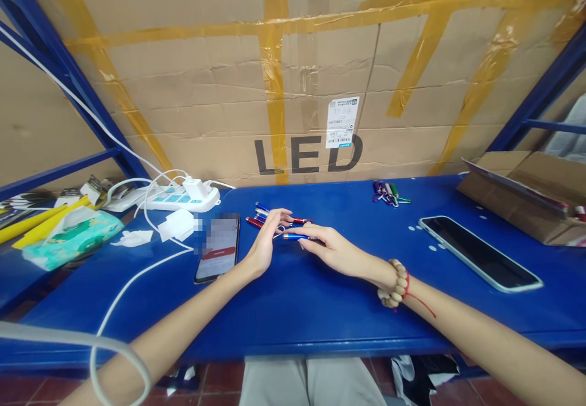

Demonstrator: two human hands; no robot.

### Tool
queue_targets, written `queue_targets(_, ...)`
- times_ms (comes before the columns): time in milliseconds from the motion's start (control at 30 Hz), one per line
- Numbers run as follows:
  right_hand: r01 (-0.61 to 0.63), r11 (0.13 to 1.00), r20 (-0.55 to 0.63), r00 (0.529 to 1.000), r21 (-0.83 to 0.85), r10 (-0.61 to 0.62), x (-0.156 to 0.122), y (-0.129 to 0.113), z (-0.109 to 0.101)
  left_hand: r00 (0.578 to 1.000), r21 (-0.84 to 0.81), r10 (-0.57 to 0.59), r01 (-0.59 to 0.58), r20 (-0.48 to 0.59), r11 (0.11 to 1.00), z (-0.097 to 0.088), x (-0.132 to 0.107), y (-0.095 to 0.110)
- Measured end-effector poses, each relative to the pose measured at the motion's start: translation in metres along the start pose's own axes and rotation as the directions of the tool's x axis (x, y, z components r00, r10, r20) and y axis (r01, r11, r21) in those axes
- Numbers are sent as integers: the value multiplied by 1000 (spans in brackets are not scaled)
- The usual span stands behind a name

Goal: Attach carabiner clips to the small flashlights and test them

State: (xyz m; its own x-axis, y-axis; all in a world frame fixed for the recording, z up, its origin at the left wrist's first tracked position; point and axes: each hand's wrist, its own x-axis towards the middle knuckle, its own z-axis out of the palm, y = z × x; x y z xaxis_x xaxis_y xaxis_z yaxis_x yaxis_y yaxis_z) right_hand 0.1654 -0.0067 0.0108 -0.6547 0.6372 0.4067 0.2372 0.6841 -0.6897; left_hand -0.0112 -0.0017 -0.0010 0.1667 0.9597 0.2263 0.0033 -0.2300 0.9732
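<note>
My right hand [336, 250], with a bead bracelet at the wrist, has its fingers closed around a small blue keychain flashlight [295, 236], a slim metal tube. A silvery ring or clip shows at the tube's left end, close to my left hand [264, 244]. That hand stands on its edge, fingers stretched out and held as a side wall. Behind my hands lie several similar slim tubes: a red one [254, 222], blue ones [262, 207] and another red one [302, 221]. My fingers partly cover this group.
A phone [217, 250] lies left of my hands, another phone [478, 253] to the right. Several coloured tubes with carabiners [389, 192] sit at the back. A power strip [180, 198] with white cables, a tissue pack [75, 235] and an open cardboard box [522, 195] flank the blue table [293, 314].
</note>
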Motion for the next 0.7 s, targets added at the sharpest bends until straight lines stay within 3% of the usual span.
queue_targets(400,-34,999,-34,999,11,34,-1,-6,1,1000,39,-8,9,-23,999,2,-3,4)
queue_targets(700,4,999,-21,1000,-46,-5,0,-4,-1,1000,27,-21,22,-10,999,1,-1,2)
